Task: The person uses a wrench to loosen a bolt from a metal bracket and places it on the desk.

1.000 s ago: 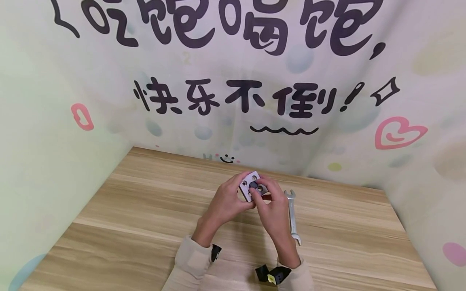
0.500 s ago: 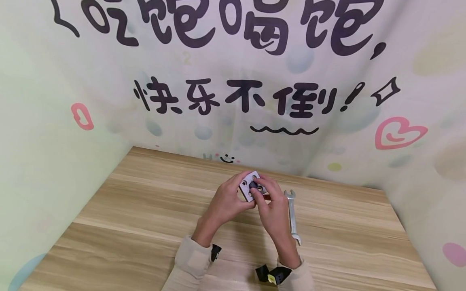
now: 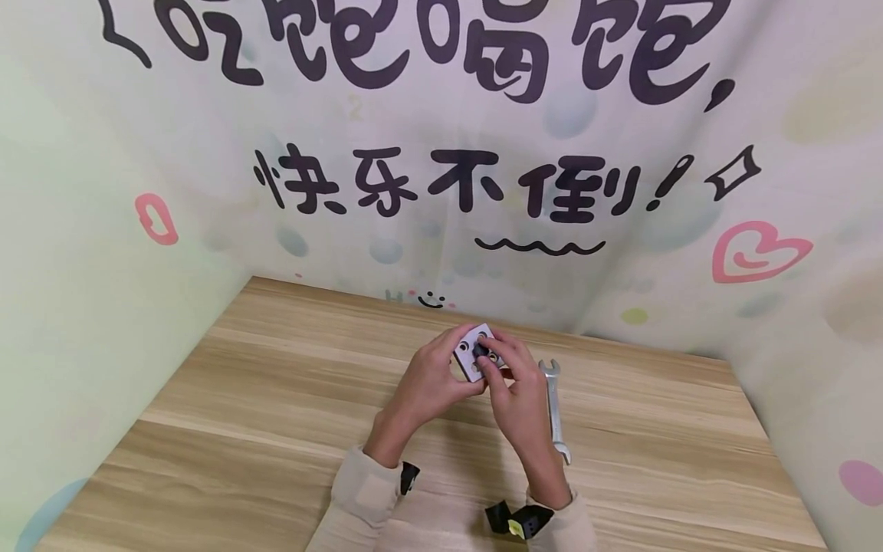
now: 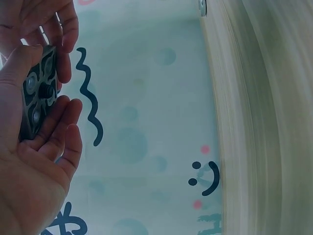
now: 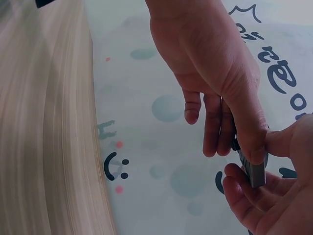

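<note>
In the head view, my left hand (image 3: 429, 379) grips the edges of a small square metal plate (image 3: 465, 360) with several holes, held tilted above the table. The thumb and index finger of my right hand (image 3: 522, 389) pinch a dark bolt head (image 3: 480, 350) at the plate's middle. The left wrist view shows the plate's other face (image 4: 29, 110), with the bolt's dark round end (image 4: 46, 90) sticking out at its centre. From the right wrist, the plate (image 5: 256, 175) appears edge-on between both hands, and the right fingertips largely hide the bolt.
An open-ended wrench (image 3: 554, 410) lies on the wooden table (image 3: 276, 399), just right of my right forearm. Behind the table hangs a printed cloth (image 3: 386, 253) with large black characters. Dark wrist cameras (image 3: 530, 522) sit at the sleeve cuffs.
My right thumb and index finger shift slightly at the bolt head while pinching it. My left hand and the plate stay nearly in place, and the wrench lies where it was.
</note>
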`<action>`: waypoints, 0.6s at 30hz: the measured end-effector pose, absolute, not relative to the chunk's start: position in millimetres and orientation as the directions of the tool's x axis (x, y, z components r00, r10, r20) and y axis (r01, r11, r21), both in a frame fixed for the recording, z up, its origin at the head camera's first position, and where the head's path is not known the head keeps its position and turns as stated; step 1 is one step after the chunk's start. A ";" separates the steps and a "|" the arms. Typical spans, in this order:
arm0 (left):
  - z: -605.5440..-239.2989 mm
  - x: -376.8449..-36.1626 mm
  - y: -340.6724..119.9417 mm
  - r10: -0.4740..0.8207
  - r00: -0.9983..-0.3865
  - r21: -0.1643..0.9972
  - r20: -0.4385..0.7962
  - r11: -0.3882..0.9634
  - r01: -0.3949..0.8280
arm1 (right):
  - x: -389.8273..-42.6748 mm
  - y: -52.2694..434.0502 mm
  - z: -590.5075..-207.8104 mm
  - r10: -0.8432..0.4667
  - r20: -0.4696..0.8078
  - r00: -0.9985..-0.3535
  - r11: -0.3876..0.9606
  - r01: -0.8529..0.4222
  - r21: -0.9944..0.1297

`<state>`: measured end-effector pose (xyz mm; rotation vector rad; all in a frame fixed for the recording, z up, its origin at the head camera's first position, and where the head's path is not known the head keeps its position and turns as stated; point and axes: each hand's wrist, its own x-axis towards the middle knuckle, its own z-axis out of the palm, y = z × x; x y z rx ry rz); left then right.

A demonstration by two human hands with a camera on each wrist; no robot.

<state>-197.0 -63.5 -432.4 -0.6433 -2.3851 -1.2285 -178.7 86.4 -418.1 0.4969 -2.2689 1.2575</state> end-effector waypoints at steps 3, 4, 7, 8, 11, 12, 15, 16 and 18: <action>-432.3 -197.4 -63.7 0.221 -0.818 0.644 0.530 0.523 0.559 | -178.3 86.2 -417.6 -0.071 0.569 -0.819 0.504 -0.522 -0.688; -432.6 -197.5 -63.7 0.221 -0.819 0.643 0.530 0.524 0.558 | -178.0 86.0 -417.5 -0.067 0.562 -0.824 0.503 -0.515 -0.695; -433.1 -197.6 -63.5 0.218 -0.815 0.634 0.537 0.533 0.560 | -177.6 85.3 -417.5 -0.050 0.541 -0.839 0.495 -0.491 -0.717; -433.2 -197.6 -63.5 0.217 -0.814 0.633 0.538 0.534 0.561 | -177.5 84.9 -417.5 -0.042 0.532 -0.845 0.494 -0.481 -0.725; -433.4 -197.5 -63.3 0.219 -0.810 0.624 0.544 0.540 0.565 | -177.0 83.9 -417.2 -0.020 0.517 -0.856 0.488 -0.460 -0.742; -433.4 -197.6 -63.2 0.220 -0.808 0.621 0.546 0.541 0.567 | -176.9 83.7 -417.2 -0.014 0.516 -0.857 0.487 -0.456 -0.745; -433.0 -197.7 -63.0 0.223 -0.806 0.618 0.549 0.541 0.570 | -176.9 83.2 -416.7 -0.009 0.514 -0.858 0.482 -0.454 -0.750; -432.9 -197.7 -62.9 0.223 -0.806 0.618 0.549 0.540 0.571 | -177.1 83.1 -416.7 -0.010 0.515 -0.857 0.480 -0.456 -0.750; -432.7 -197.3 -62.8 0.224 -0.807 0.621 0.547 0.537 0.570 | -177.4 83.2 -416.8 -0.013 0.517 -0.856 0.476 -0.460 -0.749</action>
